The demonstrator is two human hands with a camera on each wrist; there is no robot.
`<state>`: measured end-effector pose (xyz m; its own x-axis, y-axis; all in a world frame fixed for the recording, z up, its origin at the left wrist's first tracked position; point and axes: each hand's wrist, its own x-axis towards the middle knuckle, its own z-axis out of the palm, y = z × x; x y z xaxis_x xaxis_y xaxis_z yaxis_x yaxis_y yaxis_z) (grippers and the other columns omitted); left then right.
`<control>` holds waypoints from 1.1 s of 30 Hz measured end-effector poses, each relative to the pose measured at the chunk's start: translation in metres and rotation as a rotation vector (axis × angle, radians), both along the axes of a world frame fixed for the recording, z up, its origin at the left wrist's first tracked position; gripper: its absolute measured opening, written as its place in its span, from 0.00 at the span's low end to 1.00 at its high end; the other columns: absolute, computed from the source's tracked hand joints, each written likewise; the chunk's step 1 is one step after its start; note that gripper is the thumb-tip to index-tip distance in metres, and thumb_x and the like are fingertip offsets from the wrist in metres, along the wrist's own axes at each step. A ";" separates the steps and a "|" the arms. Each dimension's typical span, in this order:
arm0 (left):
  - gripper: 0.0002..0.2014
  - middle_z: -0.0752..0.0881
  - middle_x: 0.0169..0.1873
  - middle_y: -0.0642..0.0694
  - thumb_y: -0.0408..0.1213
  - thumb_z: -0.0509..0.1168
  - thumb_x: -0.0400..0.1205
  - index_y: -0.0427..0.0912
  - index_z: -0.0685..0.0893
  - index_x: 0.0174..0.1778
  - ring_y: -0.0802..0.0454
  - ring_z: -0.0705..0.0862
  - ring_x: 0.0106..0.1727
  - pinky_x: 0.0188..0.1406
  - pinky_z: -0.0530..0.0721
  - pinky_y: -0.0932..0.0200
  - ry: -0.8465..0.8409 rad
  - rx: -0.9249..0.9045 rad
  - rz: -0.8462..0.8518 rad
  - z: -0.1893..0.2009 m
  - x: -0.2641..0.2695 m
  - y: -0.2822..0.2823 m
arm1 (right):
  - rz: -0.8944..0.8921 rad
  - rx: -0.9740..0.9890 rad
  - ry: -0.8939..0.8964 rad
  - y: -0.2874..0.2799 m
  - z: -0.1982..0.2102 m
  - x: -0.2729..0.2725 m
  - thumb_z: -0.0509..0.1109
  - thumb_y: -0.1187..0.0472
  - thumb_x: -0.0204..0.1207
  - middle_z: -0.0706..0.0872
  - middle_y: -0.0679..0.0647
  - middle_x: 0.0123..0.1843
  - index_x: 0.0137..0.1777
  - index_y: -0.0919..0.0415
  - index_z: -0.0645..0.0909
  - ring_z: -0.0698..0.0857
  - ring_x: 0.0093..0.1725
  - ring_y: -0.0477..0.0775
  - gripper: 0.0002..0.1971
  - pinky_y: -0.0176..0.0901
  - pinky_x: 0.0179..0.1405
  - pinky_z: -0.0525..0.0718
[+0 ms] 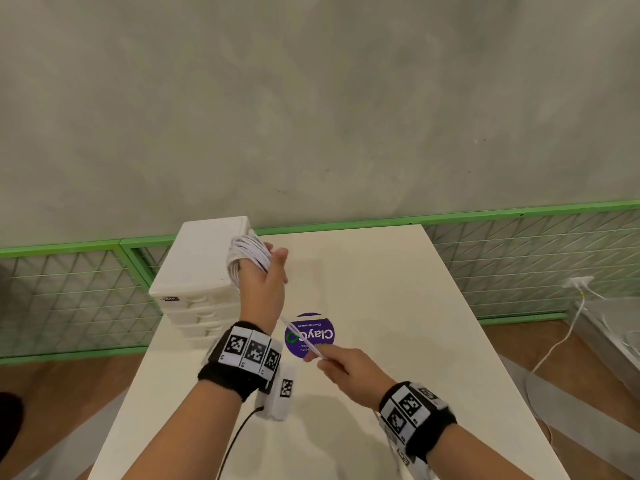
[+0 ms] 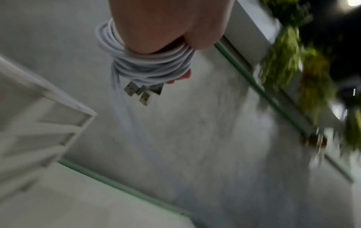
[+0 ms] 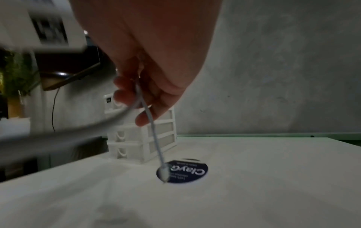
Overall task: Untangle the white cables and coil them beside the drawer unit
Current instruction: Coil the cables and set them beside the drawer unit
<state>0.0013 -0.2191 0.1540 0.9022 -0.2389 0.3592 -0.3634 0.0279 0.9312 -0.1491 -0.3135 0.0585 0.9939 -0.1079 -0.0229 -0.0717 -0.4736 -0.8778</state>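
The left hand (image 1: 264,289) is raised above the white rectangular table (image 1: 398,306), just right of the white plastic drawer unit (image 1: 199,271) that stands at the table's far left corner, and the white round cables (image 1: 247,254) are wound in many tight turns around its fingers. In the left wrist view that coil of white cables (image 2: 148,61) wraps the hand (image 2: 166,23) with several metal USB plugs (image 2: 143,92) sticking out below the loops — the fingers themselves are mostly hidden under the windings, with only a fingertip showing past the coil, so the hand is closed inside the bundle and carrying it. The right hand (image 1: 346,367) sits lower and nearer the body, pinching a loose stretch of the cable between thumb and curled fingers (image 3: 125,95); from this pinch one strand runs up toward the left hand, blurred in the right wrist view, while a short free end hangs down, its white plug tip (image 3: 163,172) over the round dark purple sticker (image 1: 309,336) on the tabletop — touching or just above, I cannot tell. Both wrists wear black bands with black-and-white square marker tags (image 1: 249,351).
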 end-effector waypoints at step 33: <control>0.14 0.78 0.18 0.41 0.42 0.67 0.75 0.35 0.76 0.30 0.47 0.77 0.17 0.24 0.77 0.61 0.615 0.057 -0.850 -0.004 -0.063 0.014 | -0.157 0.579 -0.281 -0.018 0.079 0.008 0.65 0.49 0.75 0.87 0.47 0.43 0.57 0.52 0.82 0.84 0.46 0.48 0.14 0.39 0.52 0.81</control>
